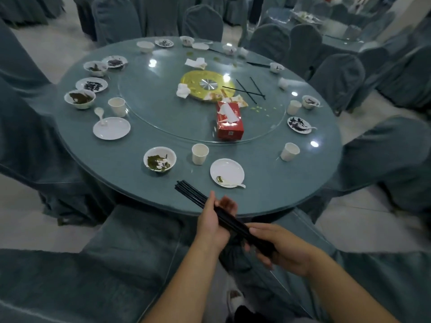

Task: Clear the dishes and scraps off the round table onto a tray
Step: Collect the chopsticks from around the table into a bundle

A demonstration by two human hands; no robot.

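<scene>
**Held item.** Chopstick bundle [191,193]: black, slender, smooth, straight rods gathered side by side. The long axis runs diagonally, from low at the person's right to its far ends at the left, which reach over the near rim of the tabletop [130,176].

**Hands.** Left hand [213,220]: fingers curled round the middle of the bundle. Right hand [283,249]: fingers wrapped round the bundle's near end. Both are occupied, neither free.

**Likely next item.** Loose chopsticks [249,90]: the same black rods, several crossing one another on the glass turntable [163,113]. They lie ahead and to the right of the hands, well apart from them and beyond the tissue box [229,123]. Their axes are mostly diagonal, with one nearly level. The right hand is the nearer, but reaching them would probably mean leaning in or walking round.

**Nearest crockery.**
- Plate [229,170]: white, glossy and shallow, with a white spoon in it, just ahead of the hands.
- Cup [199,154]: pale paper, upright, tapered.
- Bowl [159,159]: white and round, with green leafy scraps inside, ahead to the left.

**Surface.** Grey-green cloth under a glassy, reflective top, circular, with more bowls, plates and cups around the rim. Crumpled white napkins lie near the gold centre disc [186,81].

**Tray.** Not in view.
</scene>
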